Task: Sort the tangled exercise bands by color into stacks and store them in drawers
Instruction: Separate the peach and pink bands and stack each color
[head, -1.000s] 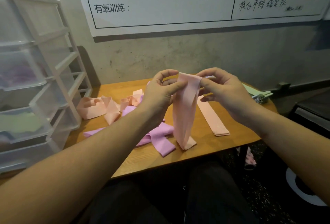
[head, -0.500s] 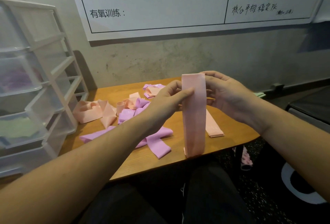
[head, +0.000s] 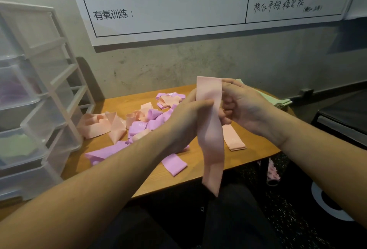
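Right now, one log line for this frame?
phase: sorting | left hand: pinching pink band | right hand: holding its top | flat pink stack on table | purple bands loose

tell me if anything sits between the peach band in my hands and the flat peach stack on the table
Nothing visible does. The peach band hangs from the left hand and right hand, and the flat peach stack lies just behind it on the table, partly hidden by the band itself.
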